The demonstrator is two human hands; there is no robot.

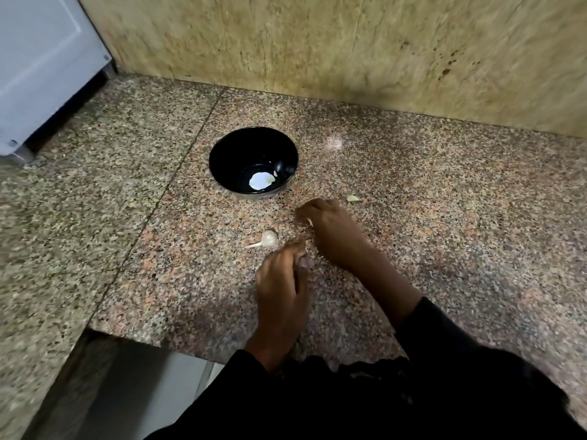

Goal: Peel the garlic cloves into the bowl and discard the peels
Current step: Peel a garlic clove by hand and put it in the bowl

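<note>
— grip first: what are the two hands doing?

— both hover low over the speckled granite table [444, 201], near its middle. left hand [282, 290] has its fingers curled, tips bunched together at the far end; something small and pale seems pinched there, but the blur is too strong, so i cannot tell whether it holds anything. right hand [333, 236] is curled too, knuckles up, and a small pale sliver [308, 222] shows at its fingertips, apparently pinched; garlic peel or clove, i can't say which.

— are the hands touching?

— close together, the left fingertips just beside the right palm's near edge. contact is not clear.

— where is the garlic?

— a garlic bulb [268, 239] with a thin stem lies on the table just left of the hands, just beyond the left fingertips. one loose pale clove [352, 198] lies on the table just right of the right hand's knuckles, on the far side.

— and the bowl?

— black bowl [254, 144], upright, farther back and left of the hands, apart from them. inside, a bright white patch sits at the bottom, likely a reflection, with a small pale bit [275, 174] beside it on the inner wall.

— anything else?

— dark sleeves [444, 360] cover both forearms. a yellowish stone wall [317, 42] runs behind the table, and a pale blue-grey appliance [41, 58] stands at the far left.
</note>
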